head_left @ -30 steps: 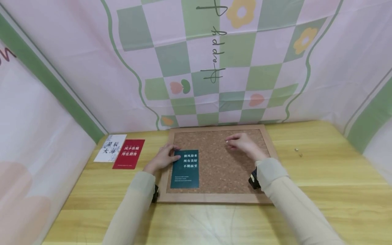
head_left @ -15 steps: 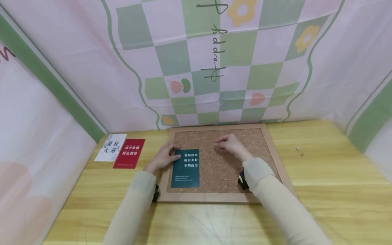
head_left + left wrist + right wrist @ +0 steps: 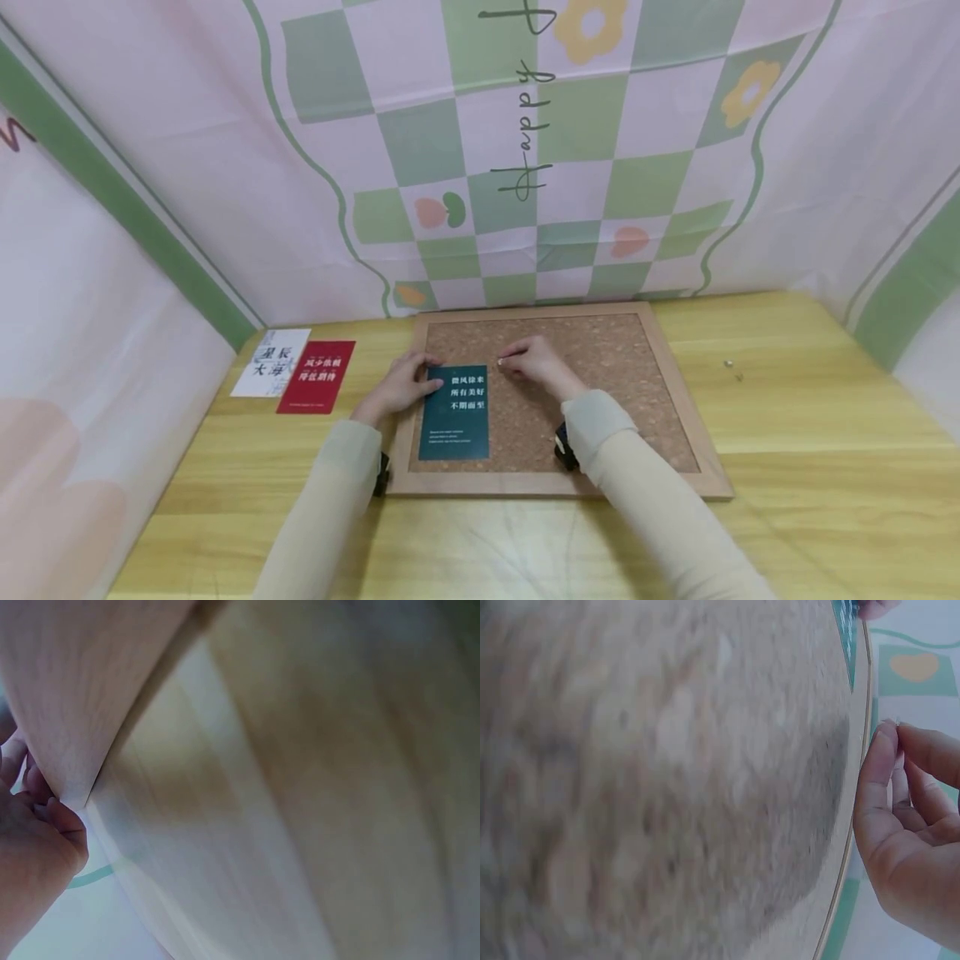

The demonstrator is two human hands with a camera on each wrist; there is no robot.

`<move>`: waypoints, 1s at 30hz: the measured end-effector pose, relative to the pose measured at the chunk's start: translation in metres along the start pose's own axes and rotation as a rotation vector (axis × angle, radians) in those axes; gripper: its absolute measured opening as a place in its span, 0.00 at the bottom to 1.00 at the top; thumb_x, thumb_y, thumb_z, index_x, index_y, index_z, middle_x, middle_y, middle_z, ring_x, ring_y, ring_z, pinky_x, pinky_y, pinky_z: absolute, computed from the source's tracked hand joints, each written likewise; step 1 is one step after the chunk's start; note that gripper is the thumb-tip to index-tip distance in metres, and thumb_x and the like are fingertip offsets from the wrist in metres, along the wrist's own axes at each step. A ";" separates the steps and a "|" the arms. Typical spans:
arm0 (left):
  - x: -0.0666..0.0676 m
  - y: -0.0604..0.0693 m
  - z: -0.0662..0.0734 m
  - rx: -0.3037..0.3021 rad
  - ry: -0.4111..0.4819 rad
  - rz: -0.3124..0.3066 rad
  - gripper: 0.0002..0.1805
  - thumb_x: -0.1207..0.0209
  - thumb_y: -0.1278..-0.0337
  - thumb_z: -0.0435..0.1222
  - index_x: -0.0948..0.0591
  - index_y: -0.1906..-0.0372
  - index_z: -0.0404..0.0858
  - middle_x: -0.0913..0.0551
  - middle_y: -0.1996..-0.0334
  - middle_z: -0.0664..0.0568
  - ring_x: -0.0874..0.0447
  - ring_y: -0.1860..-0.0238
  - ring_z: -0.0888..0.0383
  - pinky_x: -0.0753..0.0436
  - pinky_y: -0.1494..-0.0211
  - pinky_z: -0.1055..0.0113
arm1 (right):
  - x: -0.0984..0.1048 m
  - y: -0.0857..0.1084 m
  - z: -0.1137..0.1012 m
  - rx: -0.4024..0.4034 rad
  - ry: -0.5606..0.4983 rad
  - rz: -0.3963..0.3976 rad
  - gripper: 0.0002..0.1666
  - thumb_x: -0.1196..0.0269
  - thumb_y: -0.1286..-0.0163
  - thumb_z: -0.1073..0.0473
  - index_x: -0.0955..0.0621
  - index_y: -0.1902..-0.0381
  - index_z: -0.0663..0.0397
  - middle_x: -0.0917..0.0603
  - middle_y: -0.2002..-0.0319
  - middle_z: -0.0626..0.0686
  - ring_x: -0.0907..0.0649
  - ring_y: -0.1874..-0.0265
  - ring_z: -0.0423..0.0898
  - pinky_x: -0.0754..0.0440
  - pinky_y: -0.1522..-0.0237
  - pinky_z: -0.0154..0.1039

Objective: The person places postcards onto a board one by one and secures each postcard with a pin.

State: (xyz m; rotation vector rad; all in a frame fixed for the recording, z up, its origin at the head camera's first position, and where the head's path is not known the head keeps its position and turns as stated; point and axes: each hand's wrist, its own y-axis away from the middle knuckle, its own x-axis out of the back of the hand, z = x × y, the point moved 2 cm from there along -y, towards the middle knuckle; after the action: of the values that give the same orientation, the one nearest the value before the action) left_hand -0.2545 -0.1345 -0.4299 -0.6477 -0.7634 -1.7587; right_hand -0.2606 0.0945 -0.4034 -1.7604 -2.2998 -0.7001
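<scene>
A dark green card (image 3: 457, 425) with white lettering lies on the left part of the wood-framed cork board (image 3: 585, 442). My left hand (image 3: 401, 387) rests at the card's upper left edge, thumb on the card and the other fingers over the board's frame. Between thumb and index finger my right hand (image 3: 542, 367) pinches a tiny whitish pushpin (image 3: 500, 362), just right of the card's upper right corner. In the right wrist view only the pin's pale tip (image 3: 891, 721) shows; the fingers hide most of it.
On the table (image 3: 225, 517) to the left lie a white card (image 3: 258, 379) and a red card (image 3: 315, 387), slightly overlapping. A couple of tiny shiny pieces (image 3: 728, 364) lie right of the board. A patterned cloth (image 3: 420, 142) hangs behind.
My right hand has moved left across the cork board with the pushpin, coming close to the green card's upper right corner. The left hand and the cards stay in place.
</scene>
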 end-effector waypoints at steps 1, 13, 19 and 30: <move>0.000 0.000 0.000 0.002 0.001 0.000 0.20 0.43 0.35 0.40 0.25 0.40 0.41 0.29 0.40 0.45 0.37 0.43 0.48 0.34 0.35 0.51 | -0.002 0.000 0.000 0.002 0.004 -0.001 0.15 0.42 0.32 0.67 0.20 0.50 0.71 0.15 0.59 0.62 0.22 0.71 0.37 0.22 0.67 0.29; 0.001 0.002 0.004 -0.009 0.005 0.005 0.20 0.43 0.36 0.39 0.25 0.41 0.40 0.28 0.40 0.45 0.37 0.43 0.48 0.35 0.35 0.50 | -0.015 -0.003 -0.002 -0.009 -0.020 0.002 0.14 0.43 0.32 0.67 0.19 0.51 0.69 0.15 0.58 0.62 0.20 0.69 0.40 0.21 0.65 0.30; 0.000 0.002 0.002 -0.009 0.009 0.000 0.20 0.43 0.36 0.39 0.25 0.41 0.40 0.29 0.39 0.44 0.37 0.41 0.47 0.35 0.34 0.49 | -0.024 -0.003 -0.002 -0.019 -0.018 0.012 0.13 0.42 0.33 0.67 0.17 0.53 0.67 0.15 0.56 0.63 0.19 0.70 0.39 0.21 0.66 0.30; -0.001 -0.006 -0.004 -0.031 0.021 0.009 0.19 0.42 0.36 0.40 0.24 0.42 0.41 0.28 0.40 0.43 0.36 0.41 0.45 0.34 0.35 0.47 | -0.037 -0.003 -0.011 -0.056 -0.072 -0.019 0.14 0.43 0.31 0.66 0.18 0.52 0.67 0.15 0.55 0.63 0.22 0.73 0.38 0.21 0.69 0.28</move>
State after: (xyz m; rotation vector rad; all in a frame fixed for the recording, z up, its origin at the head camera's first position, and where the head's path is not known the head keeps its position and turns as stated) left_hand -0.2599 -0.1357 -0.4349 -0.6514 -0.7190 -1.7694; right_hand -0.2540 0.0568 -0.4094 -1.8194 -2.3682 -0.7225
